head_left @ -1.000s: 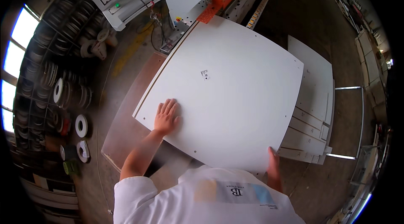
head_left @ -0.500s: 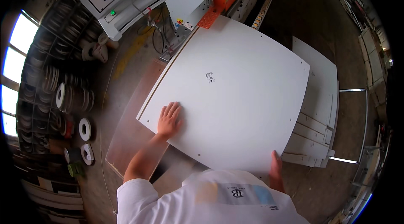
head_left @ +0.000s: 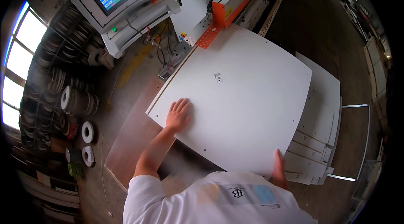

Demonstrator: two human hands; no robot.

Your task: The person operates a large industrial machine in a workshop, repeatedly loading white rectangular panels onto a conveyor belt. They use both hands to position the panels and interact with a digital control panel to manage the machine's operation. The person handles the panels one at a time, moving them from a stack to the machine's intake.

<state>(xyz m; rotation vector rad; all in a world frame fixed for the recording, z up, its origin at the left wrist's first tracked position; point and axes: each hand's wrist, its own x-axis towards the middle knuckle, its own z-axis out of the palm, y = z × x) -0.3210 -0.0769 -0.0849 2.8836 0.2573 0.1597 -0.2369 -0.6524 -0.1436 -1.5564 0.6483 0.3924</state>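
Note:
A large white panel lies in front of me, with small holes near its edges and a small printed label on top. My left hand rests flat on it near the left corner, fingers stretched out. At the near right corner my right hand grips the panel's edge, thumb up along the side; its other fingers are hidden beneath. The panel's far end reaches a perforated orange plate beside the orange beam of a machine.
A control console with a lit screen stands at far left. Edge-band reels lie on the floor and fill a rack at left. More white panels are stacked at right, near a metal frame. A brownish board lies under the left side.
The white panel has slid forward and slightly right relative to the machine, both hands staying on it. My view has tilted a little, so the console and beam appear lower.

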